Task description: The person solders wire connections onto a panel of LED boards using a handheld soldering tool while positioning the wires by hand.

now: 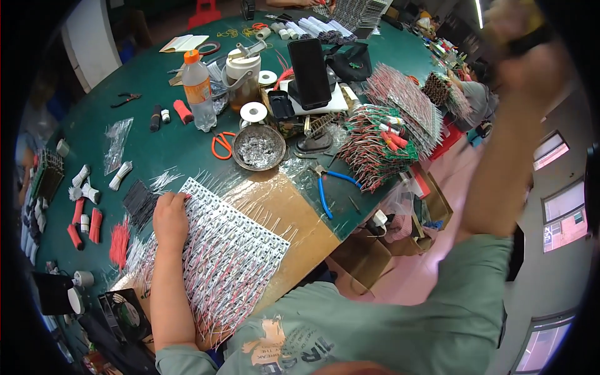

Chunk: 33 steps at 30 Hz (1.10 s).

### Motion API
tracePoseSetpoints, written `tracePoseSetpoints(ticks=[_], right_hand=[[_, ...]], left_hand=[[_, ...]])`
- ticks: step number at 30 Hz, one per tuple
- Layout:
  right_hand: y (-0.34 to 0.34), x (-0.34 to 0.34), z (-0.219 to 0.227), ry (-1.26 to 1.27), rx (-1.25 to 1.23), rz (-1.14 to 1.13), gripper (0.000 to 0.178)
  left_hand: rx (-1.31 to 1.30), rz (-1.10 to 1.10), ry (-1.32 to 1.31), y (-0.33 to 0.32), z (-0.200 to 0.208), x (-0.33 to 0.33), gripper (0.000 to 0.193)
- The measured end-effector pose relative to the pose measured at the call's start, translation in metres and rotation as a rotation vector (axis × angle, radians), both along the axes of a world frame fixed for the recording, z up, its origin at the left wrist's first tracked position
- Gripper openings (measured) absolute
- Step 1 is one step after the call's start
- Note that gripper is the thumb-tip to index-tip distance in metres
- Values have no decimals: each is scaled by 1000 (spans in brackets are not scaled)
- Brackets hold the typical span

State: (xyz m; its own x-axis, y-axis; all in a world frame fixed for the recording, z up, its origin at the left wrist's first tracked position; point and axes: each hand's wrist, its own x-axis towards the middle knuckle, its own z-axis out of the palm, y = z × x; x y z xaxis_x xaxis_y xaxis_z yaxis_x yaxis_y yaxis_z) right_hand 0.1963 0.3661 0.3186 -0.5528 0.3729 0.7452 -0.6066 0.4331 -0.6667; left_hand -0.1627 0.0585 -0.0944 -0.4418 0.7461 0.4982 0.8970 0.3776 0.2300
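Observation:
My left hand [170, 219] is over the upper left edge of a white panel of small circuit boards [234, 228], its fingers bent together. A small bit of red shows at its fingertips; what they pinch is hidden. Red and white wires [215, 287] hang thickly from the panel toward my body. Beside the hand lie a bundle of black wires [140, 203] and a bundle of red wires [119, 244]. My right hand [530, 72] is raised high at the upper right, away from the table and smeared by motion. A dark band and a yellowish blur are next to it; its fingers cannot be made out.
A brown board [300, 215] lies under the panel. Blue-handled pliers [325, 187], a metal bowl [259, 149], orange scissors [222, 145], a bottle [199, 94] and a phone [309, 74] stand or lie beyond. Wired panels [406, 103] are piled right; a small fan [128, 314] is left.

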Motion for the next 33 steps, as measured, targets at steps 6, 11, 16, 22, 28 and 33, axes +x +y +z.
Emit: tracePoseSetpoints(ticks=[6,11,16,22,28,33], right_hand=[[-84,-103,-259,-309,-353,-11,17],[-120,-144,-348,-575,-606,124,20],[-134,-160,-363,-794,-635,204,29],[-125,-158,-385,-830,-629,132,27],[-124,-164,-391,-895,-628,184,26],[-130,-162,-392,-916,-617,214,26]], left_hand=[[12,-11,-8,1,-3,-2,19],[30,-17,-19,-2,-1,-2,19],[-32,2,-64,-9,2,-2,15],[0,-48,-54,0,4,-2,18],[-19,-13,-48,-3,1,-2,20],[-22,-21,-42,-4,2,-3,19]])
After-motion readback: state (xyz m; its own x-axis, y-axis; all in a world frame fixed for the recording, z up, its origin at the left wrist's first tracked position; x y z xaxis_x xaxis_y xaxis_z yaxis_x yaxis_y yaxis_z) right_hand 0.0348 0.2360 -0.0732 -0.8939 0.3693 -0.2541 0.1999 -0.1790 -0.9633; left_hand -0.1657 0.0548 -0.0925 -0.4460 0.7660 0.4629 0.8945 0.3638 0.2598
